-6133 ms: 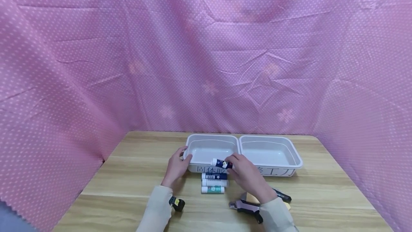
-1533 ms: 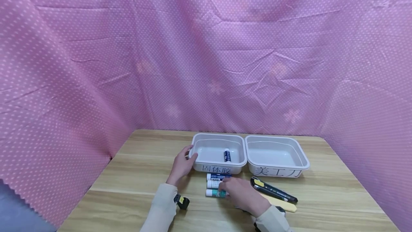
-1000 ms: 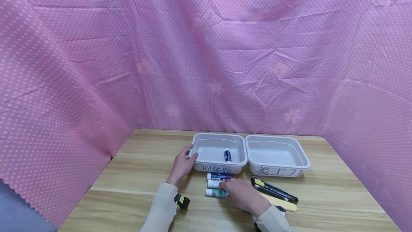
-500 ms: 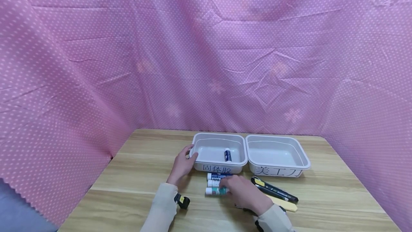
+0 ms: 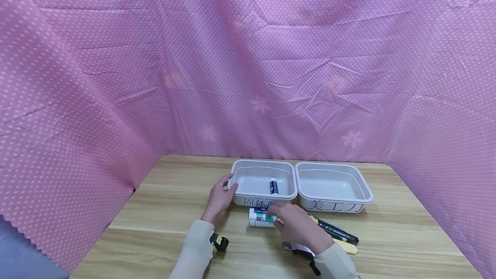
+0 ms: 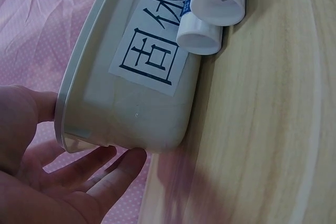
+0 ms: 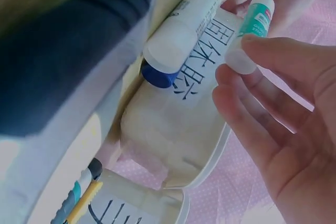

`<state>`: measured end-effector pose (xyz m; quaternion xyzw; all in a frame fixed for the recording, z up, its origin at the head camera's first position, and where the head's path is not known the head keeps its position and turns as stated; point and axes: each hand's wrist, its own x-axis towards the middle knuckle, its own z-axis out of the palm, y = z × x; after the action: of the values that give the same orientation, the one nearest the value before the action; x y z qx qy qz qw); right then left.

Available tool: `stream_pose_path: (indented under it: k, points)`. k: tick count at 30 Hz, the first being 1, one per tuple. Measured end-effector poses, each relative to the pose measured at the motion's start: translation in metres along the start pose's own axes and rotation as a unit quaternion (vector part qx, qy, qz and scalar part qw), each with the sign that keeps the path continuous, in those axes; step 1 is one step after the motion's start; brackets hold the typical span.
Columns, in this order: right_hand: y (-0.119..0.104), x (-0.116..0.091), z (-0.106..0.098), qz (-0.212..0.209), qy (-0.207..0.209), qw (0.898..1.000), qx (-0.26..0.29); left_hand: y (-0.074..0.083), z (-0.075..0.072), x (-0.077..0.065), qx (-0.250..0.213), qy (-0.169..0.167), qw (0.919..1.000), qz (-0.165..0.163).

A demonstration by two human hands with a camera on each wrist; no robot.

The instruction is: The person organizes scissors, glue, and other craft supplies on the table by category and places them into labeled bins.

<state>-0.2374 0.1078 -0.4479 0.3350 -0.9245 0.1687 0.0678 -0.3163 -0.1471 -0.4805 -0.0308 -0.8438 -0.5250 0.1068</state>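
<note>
My right hand [image 5: 297, 224] pinches a green-and-white glue stick [image 7: 261, 18] between thumb and fingertips, above the other glue sticks. Below it, a white glue stick [image 7: 185, 24] lies on the table beside a blue glue stick [image 5: 259, 210], partly hidden, against the front of the left plastic bin [image 5: 237, 200]. My left hand [image 5: 219, 198] holds that bin's left end, thumb at the rim and fingers along the end wall in the left wrist view. Inside the bin lies another blue glue stick [image 5: 274, 186].
A second plastic bin [image 5: 334, 207] with a Chinese label stands directly right of the first. Near my right forearm lie a black utility knife [image 5: 338, 231], a yellow one [image 5: 347, 247] and a lilac one [image 5: 300, 249]. A pink dotted curtain [image 5: 248, 76] closes off the back.
A blue glue stick came to lie in the left bin. Over the last half second my right hand lifted the green glue stick from the table towards the bin. My left hand stayed on the bin.
</note>
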Motion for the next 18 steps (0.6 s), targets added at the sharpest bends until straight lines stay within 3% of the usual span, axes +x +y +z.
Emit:
stream_pose_path:
  k: [11,18]
  points:
    - [0.011,0.000,-0.011,-0.030,0.082,0.996,-0.019,0.001,0.000,0.002,-0.001,-0.010,0.9997,-0.023]
    - [0.022,0.000,-0.018,-0.010,0.133,0.991,-0.015,0.001,-0.001,0.001,0.001,-0.009,0.9998,-0.016]
